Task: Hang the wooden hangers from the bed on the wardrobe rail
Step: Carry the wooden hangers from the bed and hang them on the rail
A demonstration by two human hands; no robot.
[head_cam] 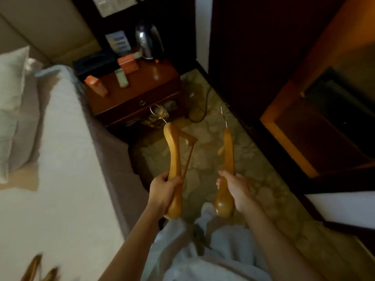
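- While both arms reach forward over the patterned carpet, we record one wooden hanger held in each hand.
- We find the left hand with fingers and thumb wrapped round the near end of the left hanger. Its metal hook points away from the person, toward the nightstand, and its lower bar is in plain view.
- We find the right hand with fingers curled round the near end of the right hanger, which is seen almost edge-on. Its hook also points away, above the carpet.
- Both hangers are in the air, apart from each other and touching neither bed nor furniture.
- We note the bed on the left under a white cover. At its near corner lie blurred wooden shapes — possibly further hangers, too smeared to confirm.
- We log a metal kettle and orange boxes on the nightstand.
- We note a dark wooden unit standing on the right.
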